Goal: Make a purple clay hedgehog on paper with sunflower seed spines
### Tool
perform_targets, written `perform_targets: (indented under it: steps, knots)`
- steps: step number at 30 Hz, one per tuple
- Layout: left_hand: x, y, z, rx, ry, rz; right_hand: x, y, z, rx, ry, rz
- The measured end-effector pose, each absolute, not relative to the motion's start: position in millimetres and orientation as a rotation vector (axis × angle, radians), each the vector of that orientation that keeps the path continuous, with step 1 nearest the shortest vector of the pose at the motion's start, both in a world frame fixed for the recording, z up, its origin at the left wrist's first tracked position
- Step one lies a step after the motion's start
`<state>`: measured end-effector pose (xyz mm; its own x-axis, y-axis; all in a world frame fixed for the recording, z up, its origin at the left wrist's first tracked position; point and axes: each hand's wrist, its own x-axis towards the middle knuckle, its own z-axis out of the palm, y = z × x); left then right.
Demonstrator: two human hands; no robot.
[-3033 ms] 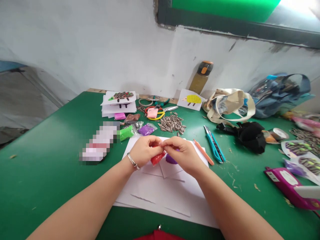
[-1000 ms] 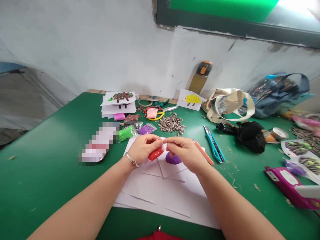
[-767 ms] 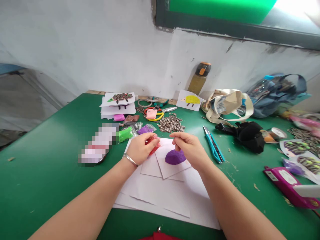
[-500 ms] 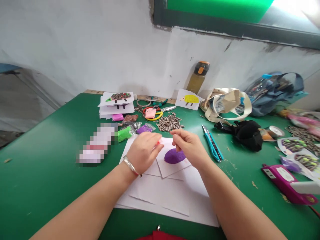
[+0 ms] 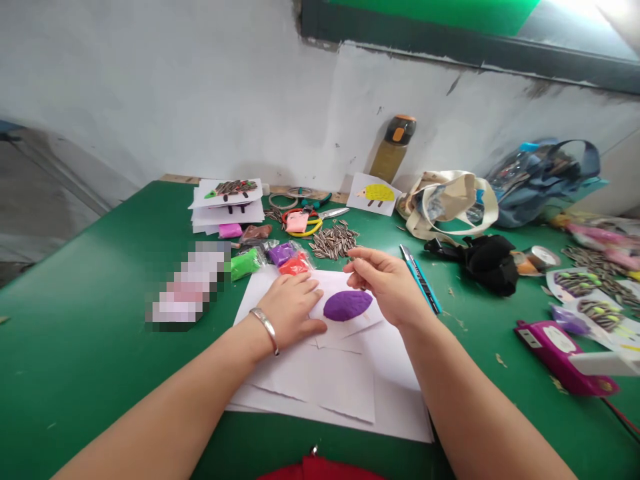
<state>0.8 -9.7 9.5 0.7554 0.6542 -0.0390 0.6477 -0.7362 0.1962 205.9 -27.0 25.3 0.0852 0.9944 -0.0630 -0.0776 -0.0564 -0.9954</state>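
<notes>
My left hand (image 5: 291,308) lies flat on the white paper sheets (image 5: 320,383), fingers spread, holding nothing. Just beyond its fingertips is a red clay packet (image 5: 295,264). A flattened oval of purple clay (image 5: 347,305) sits on the top sheet between my hands. Above the right end of the oval, my right hand (image 5: 383,283) is closed in a pinch; whatever its fingertips hold is too small or hidden to make out. A heap of striped sunflower seeds (image 5: 334,240) lies past that hand.
Purple (image 5: 283,253) and green clay packets (image 5: 245,265) lie behind the paper, with scissors (image 5: 334,213) farther back. A blue utility knife (image 5: 420,280) is to the right. Hedgehog pictures (image 5: 227,193), a bottle (image 5: 393,150), bags (image 5: 450,203) and a magenta device (image 5: 565,357) stand around.
My left hand has come down flat onto the paper. The red packet now shows whole beside the purple one; earlier only a bit of red showed at my left fingers. My right hand stays pinched.
</notes>
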Motion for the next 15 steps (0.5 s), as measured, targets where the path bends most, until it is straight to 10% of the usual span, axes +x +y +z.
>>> perform_targets:
  steps: [15]
  knots:
    - [8, -25, 15, 2.788, 1.017, 0.008, 205, -40, 31, -1.412, -1.279, 1.143]
